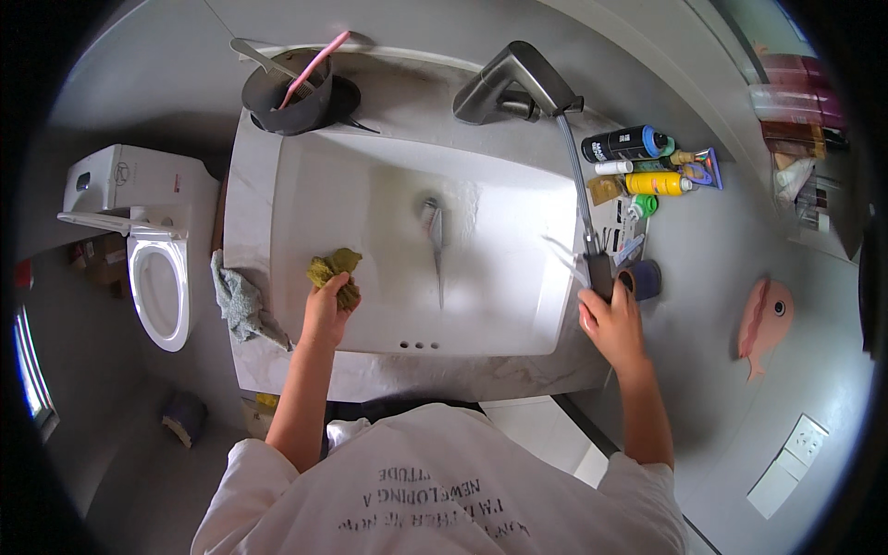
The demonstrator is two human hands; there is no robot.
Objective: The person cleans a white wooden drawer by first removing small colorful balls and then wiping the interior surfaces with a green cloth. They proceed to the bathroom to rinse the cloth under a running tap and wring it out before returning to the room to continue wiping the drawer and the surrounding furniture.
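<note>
My left hand [328, 305] holds a crumpled olive-yellow cloth [336, 272] over the left part of the white washbasin [326, 173]. On the right, my right hand [613, 322] grips the dark pull-out spray head [599, 274], whose hose [577, 177] runs up to the grey tap [517, 76]. Water seems to come from the spray head toward the basin's right rim. Near the basin's centre lies a thin pointed brush [436, 239], its bristles by the drain. A dark bowl [288, 107] at the upper left of the counter holds a pink-handled tool [322, 61] and a pale brush.
Bottles and tubes, among them a black spray can [617, 143] and a yellow bottle [654, 183], crowd the counter's right corner beside a dark cup [646, 279]. A grey-green towel [241, 298] hangs over the left counter edge. Farther left stands a toilet [158, 291].
</note>
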